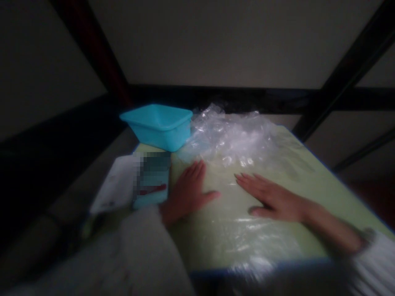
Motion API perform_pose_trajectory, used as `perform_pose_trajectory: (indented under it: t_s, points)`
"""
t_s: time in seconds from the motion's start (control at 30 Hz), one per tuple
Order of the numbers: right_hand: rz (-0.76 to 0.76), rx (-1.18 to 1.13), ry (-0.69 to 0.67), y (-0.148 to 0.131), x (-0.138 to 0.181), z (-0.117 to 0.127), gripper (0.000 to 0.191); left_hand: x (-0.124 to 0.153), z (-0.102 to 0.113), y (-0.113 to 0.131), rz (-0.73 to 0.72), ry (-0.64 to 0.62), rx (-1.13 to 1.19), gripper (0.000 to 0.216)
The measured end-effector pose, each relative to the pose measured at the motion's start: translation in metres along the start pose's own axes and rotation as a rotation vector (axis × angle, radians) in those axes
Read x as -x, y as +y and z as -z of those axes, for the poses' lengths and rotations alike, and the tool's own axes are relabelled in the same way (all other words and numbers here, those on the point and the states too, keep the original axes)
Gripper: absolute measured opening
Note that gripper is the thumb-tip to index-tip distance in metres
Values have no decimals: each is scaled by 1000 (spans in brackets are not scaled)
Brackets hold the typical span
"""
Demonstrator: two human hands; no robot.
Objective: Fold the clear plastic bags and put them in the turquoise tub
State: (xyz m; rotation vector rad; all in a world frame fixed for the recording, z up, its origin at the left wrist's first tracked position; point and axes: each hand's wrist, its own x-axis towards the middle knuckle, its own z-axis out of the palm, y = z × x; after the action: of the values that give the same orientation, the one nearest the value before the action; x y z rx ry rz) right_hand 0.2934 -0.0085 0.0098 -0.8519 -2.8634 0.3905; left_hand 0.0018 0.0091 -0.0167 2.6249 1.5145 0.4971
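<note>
A clear plastic sheet or bag (pixel 228 205) lies spread over the table in front of me, its near end hanging over the front edge. On its left part my left hand (pixel 191 189) rests flat, fingers stretched forward and thumb out to the right. My right hand (pixel 274 197) lies flat on the right part, its fingers pointing left and its thumb apart. Neither hand grips anything. Just beyond them sits a crumpled heap of clear plastic film (pixel 243 137); whether it joins the flat sheet I cannot tell.
A turquoise plastic basin (pixel 177 135) stands at the back left of the yellow-green table (pixel 327 197). Left of my left hand lie a teal box or booklet (pixel 151 199), partly blurred out, and white paper (pixel 115 181). Dark frame bars and a wall rise behind.
</note>
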Motion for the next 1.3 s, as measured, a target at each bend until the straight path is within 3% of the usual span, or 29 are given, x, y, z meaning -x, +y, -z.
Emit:
perform_pose_trajectory:
  t_s: [0.1, 0.2, 0.3, 0.4, 0.5, 0.6, 0.7, 0.9, 1.1, 1.23, 1.3]
  points:
    - [-16, -23, 23, 0, 0, 9, 80, -3, 3, 1, 19, 71, 19, 64]
    - [-67, -43, 143, 2, -1, 16, 61, -6, 11, 2, 45, 183, 40, 38]
    - [-46, -49, 216, 2, -4, 19, 47, -7, 17, 5, 19, 221, 84, 24]
    - [57, -68, 179, -5, -8, 17, 54, -3, 18, 12, -80, 179, 181, 28]
    - [135, -73, 140, -14, -16, 9, 66, 3, 13, 22, -177, 55, 215, 38]
    - [136, -48, 105, -19, -23, -3, 78, 9, 7, 26, -254, -64, 132, 55]
    - [97, -1, 59, -18, -24, -13, 83, 11, 3, 24, -286, -106, 46, 64]
    - [64, 66, 29, -7, -6, -13, 81, 9, 1, 18, -291, -109, 17, 64]
    - [15, 64, 91, 11, 16, 1, 75, 0, 9, 15, -261, -85, 168, 63]
    - [-159, 22, 264, -11, 12, 15, 65, 11, 23, 39, -231, 93, 272, 46]
    - [-223, -40, 335, -35, 2, 19, 58, 22, 26, 58, -283, 70, 296, 44]
